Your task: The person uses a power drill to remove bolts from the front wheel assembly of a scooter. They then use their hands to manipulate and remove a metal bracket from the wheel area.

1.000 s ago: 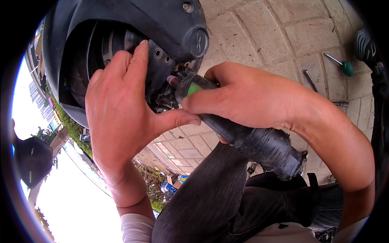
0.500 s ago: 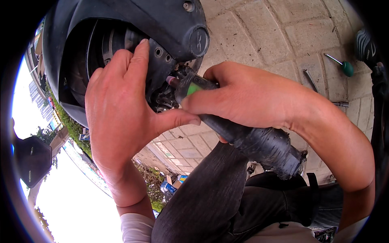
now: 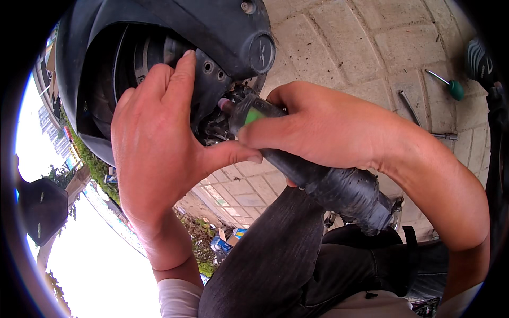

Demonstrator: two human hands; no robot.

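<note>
My right hand [image 3: 313, 124] is wrapped round a black power tool [image 3: 344, 193] with a green patch near its head and ragged black wrapping on its thick rear end. Its pinkish tip [image 3: 226, 105] points at metal parts beside a black bracket [image 3: 207, 68] with holes in it. My left hand [image 3: 154, 132] lies over the dark opening of a large black plastic housing [image 3: 217, 21]. Its index fingertip touches the bracket's edge; the thumb is spread towards the tool. The other left fingertips are partly hidden inside the opening.
On the paving at the right lie a green-handled screwdriver [image 3: 455, 89], a metal rod [image 3: 409, 108] and a socket-like metal piece [image 3: 445, 136]. My dark-trousered knee [image 3: 260, 249] is below the tool. A black mirror-like part [image 3: 45, 209] stands at the far left.
</note>
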